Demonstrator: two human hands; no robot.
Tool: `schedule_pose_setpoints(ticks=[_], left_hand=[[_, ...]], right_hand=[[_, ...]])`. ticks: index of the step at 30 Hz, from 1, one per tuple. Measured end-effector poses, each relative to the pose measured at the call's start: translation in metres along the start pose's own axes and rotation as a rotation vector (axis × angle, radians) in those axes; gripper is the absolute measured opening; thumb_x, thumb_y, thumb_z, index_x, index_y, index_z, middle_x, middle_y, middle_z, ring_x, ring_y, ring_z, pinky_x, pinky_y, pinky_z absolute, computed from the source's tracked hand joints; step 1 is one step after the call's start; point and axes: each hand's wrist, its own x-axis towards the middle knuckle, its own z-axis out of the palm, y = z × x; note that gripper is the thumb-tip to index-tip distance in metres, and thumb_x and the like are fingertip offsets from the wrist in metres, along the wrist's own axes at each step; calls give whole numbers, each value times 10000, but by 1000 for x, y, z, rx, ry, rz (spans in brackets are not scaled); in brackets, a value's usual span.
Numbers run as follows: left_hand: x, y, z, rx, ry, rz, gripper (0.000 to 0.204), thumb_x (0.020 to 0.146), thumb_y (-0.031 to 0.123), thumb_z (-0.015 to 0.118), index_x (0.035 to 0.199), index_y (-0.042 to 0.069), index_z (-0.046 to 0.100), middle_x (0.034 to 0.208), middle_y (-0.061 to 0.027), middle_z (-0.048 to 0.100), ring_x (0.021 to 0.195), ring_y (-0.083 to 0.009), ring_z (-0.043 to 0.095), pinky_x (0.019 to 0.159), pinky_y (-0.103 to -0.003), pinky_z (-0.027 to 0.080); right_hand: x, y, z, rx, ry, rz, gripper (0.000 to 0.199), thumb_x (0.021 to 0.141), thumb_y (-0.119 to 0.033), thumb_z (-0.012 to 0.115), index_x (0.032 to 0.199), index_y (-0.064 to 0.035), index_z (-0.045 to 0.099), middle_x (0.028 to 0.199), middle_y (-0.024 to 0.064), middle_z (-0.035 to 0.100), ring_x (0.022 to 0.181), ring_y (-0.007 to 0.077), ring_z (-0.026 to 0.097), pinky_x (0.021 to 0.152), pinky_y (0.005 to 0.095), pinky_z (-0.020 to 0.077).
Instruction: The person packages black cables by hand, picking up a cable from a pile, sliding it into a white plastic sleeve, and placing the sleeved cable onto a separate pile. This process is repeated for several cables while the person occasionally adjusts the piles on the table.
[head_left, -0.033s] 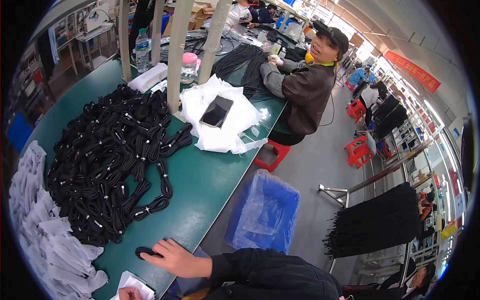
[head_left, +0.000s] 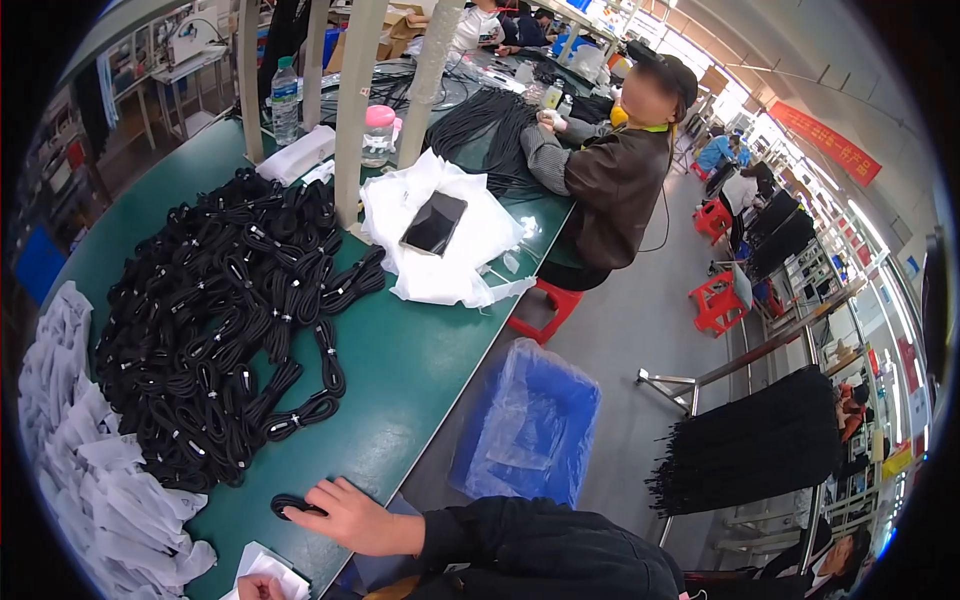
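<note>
My right hand (head_left: 350, 517) reaches in from the lower right in a black sleeve. Its fingers are closed on a coiled black cable (head_left: 289, 505) at the front of the green table (head_left: 365, 435). At the bottom edge, my left hand (head_left: 262, 588) is partly cut off by the frame, its fingers bent onto a small stack of white bags (head_left: 290, 580). Beyond my hands spreads a large heap of bundled black cables (head_left: 220, 320). Along the left side lies a long pile of whitish filled bags (head_left: 110, 480).
A phone (head_left: 434, 223) lies on white sheeting (head_left: 400, 275) past a table post (head_left: 352, 120). Farther back stand a bottle (head_left: 285, 105) and a pink-lidded jar (head_left: 377, 135). A co-worker (head_left: 615, 190) sits at the table. A lined blue bin (head_left: 535, 430) and a cable rack (head_left: 750, 445) are to the right.
</note>
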Motion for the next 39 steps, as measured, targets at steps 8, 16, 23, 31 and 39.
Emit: schedule_pose_setpoints(ticks=[8,16,23,31,39], left_hand=[[-1,1,2,-62,11,-34,91,945,62,649,935,-17,606,849,-116,596,758,-211,573,707,-322,504],[-2,1,0,-24,-2,-28,72,943,45,638,939,-15,601,852,-111,593,758,-203,566,706,-314,501],[-3,0,-1,-32,-7,-25,64,937,30,642,944,-16,598,865,-105,587,760,-191,560,706,-306,502],[-5,-6,2,-112,-5,-35,71,921,2,662,957,-14,603,884,-82,582,770,-163,556,707,-281,508],[-6,-12,3,-103,-14,-41,75,920,6,668,960,-14,607,885,-82,584,771,-164,556,716,-279,504]], right_hand=[[-1,0,1,-3,13,1,409,798,-54,578,1201,2,617,947,103,485,917,262,510,746,352,397],[-2,0,4,-18,-15,-7,413,800,-60,588,1208,1,617,957,112,482,928,271,508,763,360,398],[1,-3,0,24,-27,36,435,790,-47,632,1220,11,612,974,119,487,942,274,512,772,360,401],[0,0,9,65,4,37,440,802,-24,650,1234,36,597,1006,133,504,944,278,522,797,375,422],[4,3,5,35,90,49,446,823,-66,702,1224,86,579,990,135,529,898,271,547,797,350,475]])
